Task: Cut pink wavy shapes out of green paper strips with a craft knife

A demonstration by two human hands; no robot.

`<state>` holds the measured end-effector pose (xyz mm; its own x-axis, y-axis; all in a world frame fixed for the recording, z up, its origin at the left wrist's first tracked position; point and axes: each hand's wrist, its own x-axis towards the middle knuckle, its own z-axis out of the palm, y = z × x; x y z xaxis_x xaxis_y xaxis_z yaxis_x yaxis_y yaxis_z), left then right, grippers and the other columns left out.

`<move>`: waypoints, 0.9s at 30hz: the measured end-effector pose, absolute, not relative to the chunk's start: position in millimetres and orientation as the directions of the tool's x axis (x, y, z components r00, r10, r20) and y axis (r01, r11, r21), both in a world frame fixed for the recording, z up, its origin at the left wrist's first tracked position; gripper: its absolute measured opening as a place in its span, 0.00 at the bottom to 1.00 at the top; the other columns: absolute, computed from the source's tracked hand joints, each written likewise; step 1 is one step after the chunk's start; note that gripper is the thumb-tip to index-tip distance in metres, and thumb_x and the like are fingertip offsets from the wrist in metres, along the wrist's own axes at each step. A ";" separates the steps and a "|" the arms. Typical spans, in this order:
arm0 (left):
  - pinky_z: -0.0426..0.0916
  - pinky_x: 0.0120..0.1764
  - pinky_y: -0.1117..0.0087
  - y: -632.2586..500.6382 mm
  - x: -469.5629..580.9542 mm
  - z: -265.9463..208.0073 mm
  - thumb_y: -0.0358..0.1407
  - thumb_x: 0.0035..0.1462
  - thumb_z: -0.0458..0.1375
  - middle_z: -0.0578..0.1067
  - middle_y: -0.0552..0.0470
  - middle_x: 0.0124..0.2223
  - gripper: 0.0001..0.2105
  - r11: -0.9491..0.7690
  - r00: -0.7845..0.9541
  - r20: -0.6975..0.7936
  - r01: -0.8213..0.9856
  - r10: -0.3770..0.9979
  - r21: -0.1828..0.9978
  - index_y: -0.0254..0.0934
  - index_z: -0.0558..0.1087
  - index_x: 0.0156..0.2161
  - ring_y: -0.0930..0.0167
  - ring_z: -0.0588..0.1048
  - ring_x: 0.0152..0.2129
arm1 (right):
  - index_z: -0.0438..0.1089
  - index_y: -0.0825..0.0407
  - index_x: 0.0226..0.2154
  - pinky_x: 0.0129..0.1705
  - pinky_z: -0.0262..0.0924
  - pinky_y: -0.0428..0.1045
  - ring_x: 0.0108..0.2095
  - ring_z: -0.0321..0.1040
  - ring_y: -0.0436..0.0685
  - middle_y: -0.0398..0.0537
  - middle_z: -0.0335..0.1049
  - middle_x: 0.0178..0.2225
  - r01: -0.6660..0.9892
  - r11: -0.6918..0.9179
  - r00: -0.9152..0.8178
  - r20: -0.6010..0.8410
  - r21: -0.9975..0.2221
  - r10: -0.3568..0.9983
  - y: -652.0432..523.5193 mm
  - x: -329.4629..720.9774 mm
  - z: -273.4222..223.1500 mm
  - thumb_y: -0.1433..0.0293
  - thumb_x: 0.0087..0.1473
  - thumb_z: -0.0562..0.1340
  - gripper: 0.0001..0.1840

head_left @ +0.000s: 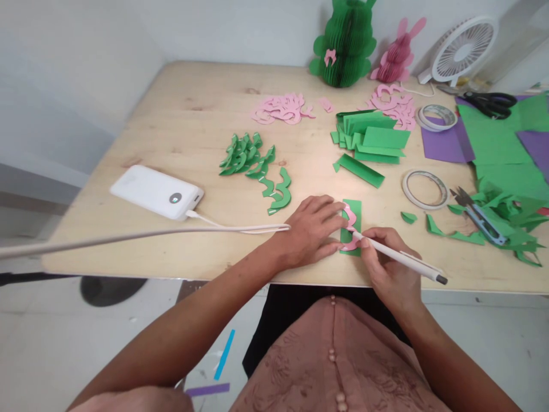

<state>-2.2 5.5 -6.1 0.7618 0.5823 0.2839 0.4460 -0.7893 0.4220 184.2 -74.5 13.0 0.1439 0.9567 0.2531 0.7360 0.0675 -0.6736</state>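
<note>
My right hand [392, 266] is closed around a white pen [405, 260], its tip touching the inner edge of a curved pink paper cutout [350, 216]. That cutout lies flat on a small green paper rectangle [355, 207] near the table's front edge. From the left, my left hand [306, 232] lies with fingers spread, the fingertips pressing the cutout and green paper down. Beyond this hand are green curved paper cutouts [281, 194] and a cluster of similar folded green pieces [242, 154]. Part of the pink cutout is hidden by my fingers.
A white power bank [156, 191] with a cable [231, 228] sits left. Pink cutouts [283, 109], folded green strips [371, 137], tape rolls [425, 190], snips [478, 214] and scissors [491, 105] lie around. Behind stand green [349, 43] and pink paper figures [393, 57] and a fan [463, 51].
</note>
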 end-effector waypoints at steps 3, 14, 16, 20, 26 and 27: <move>0.56 0.61 0.53 5.8 -2.4 -6.5 0.41 0.62 0.57 0.67 0.44 0.62 0.16 -0.793 0.765 0.286 0.443 0.578 0.419 0.38 0.70 0.52 0.57 0.61 0.59 | 0.70 0.47 0.34 0.29 0.60 0.49 0.26 0.68 0.54 0.42 0.75 0.29 0.742 0.061 0.145 0.250 -0.667 0.957 -75.7 184.9 12.7 0.64 0.57 0.60 0.05; 0.56 0.61 0.52 5.9 -2.5 -7.0 0.40 0.61 0.57 0.67 0.44 0.62 0.15 -0.792 0.765 0.283 0.444 0.579 0.418 0.37 0.71 0.51 0.56 0.61 0.59 | 0.70 0.48 0.33 0.30 0.60 0.49 0.26 0.67 0.53 0.41 0.74 0.28 0.765 0.072 0.142 0.276 -0.640 0.951 -77.3 186.8 13.9 0.65 0.57 0.60 0.05; 0.56 0.61 0.52 6.0 -2.7 -7.4 0.40 0.62 0.56 0.67 0.44 0.62 0.15 -0.795 0.765 0.288 0.443 0.576 0.415 0.37 0.71 0.51 0.56 0.61 0.59 | 0.70 0.48 0.33 0.30 0.60 0.49 0.25 0.66 0.52 0.41 0.74 0.27 0.770 0.073 0.141 0.282 -0.634 0.949 -78.0 187.2 14.5 0.65 0.57 0.60 0.05; 0.56 0.60 0.53 6.3 -2.9 -8.3 0.41 0.62 0.56 0.67 0.44 0.62 0.15 -0.800 0.766 0.295 0.438 0.570 0.409 0.38 0.71 0.51 0.57 0.61 0.59 | 0.69 0.48 0.33 0.29 0.59 0.48 0.23 0.65 0.52 0.40 0.74 0.27 0.781 0.078 0.135 0.290 -0.619 0.947 -78.0 187.3 14.4 0.65 0.57 0.61 0.05; 0.57 0.60 0.54 6.5 -2.4 -9.5 0.41 0.62 0.55 0.68 0.44 0.61 0.15 -0.806 0.760 0.319 0.431 0.567 0.406 0.37 0.71 0.51 0.57 0.62 0.58 | 0.69 0.48 0.33 0.29 0.59 0.48 0.23 0.65 0.51 0.40 0.74 0.27 0.789 0.097 0.122 0.310 -0.607 0.943 -78.1 187.9 12.8 0.65 0.57 0.61 0.05; 0.57 0.60 0.54 6.5 -2.3 -9.7 0.41 0.62 0.55 0.68 0.44 0.61 0.14 -0.806 0.759 0.322 0.430 0.567 0.406 0.37 0.71 0.50 0.57 0.62 0.58 | 0.69 0.48 0.33 0.29 0.59 0.48 0.23 0.65 0.51 0.40 0.74 0.27 0.792 0.098 0.122 0.313 -0.602 0.942 -78.3 188.0 13.0 0.65 0.57 0.61 0.05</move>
